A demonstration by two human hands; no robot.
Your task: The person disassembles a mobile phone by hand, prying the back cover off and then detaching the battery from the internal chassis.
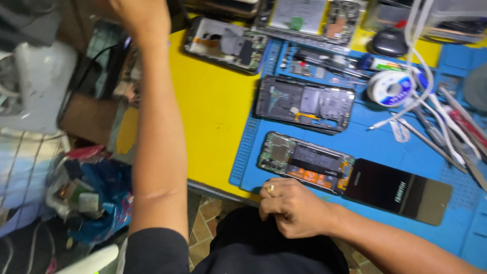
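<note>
My right hand (294, 205) is curled into a fist, a ring on one finger, and rests at the near edge of the blue work mat (365, 132). Just beyond its knuckles lies an opened phone (304, 162) with a green board and orange flex parts showing. A dark glossy phone panel (398, 192) lies to the right of that phone. My left arm stretches up the left side of the view. My left hand (142, 15) is at the top edge above the yellow table (213, 106), and its fingers are cut off from sight.
Two more opened phones (304, 104) (225, 44) lie farther back. A solder spool (390, 87), tweezers (431, 142), a white cable (421, 61) and small tools crowd the right side. A blue bag of clutter (96, 198) and a white appliance (40, 81) sit left of the table.
</note>
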